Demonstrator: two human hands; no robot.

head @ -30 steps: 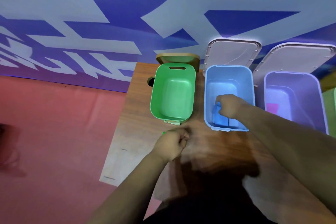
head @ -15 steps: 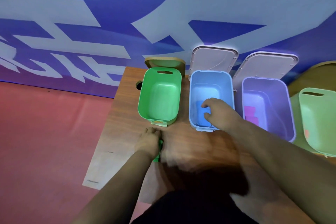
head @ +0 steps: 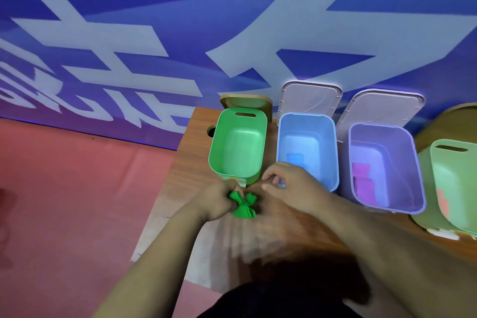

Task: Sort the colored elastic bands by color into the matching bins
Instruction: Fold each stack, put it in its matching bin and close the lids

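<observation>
A crumpled green elastic band point(head: 244, 208) lies on the wooden table point(head: 196, 137) just in front of the green bin point(head: 238, 144). My left hand point(head: 216, 201) grips its left side with curled fingers. My right hand point(head: 286, 183) hovers right beside it, in front of the blue bin point(head: 307, 147), fingers loosely curled with nothing visible in them. A blue band point(head: 295, 157) lies inside the blue bin. Pink bands point(head: 361, 178) lie in the purple bin point(head: 387, 168). The green bin holds nothing.
A pale green bin point(head: 454, 188) with something orange-pink inside stands at the far right. Open lids point(head: 311, 97) lean behind the blue and purple bins against the blue banner wall. The table's left edge drops to a red floor point(head: 64, 201).
My right hand has come out of the blue bin, leaving the blue band inside, and moved toward my left hand. My left hand now grips the green band in front of the green bin.
</observation>
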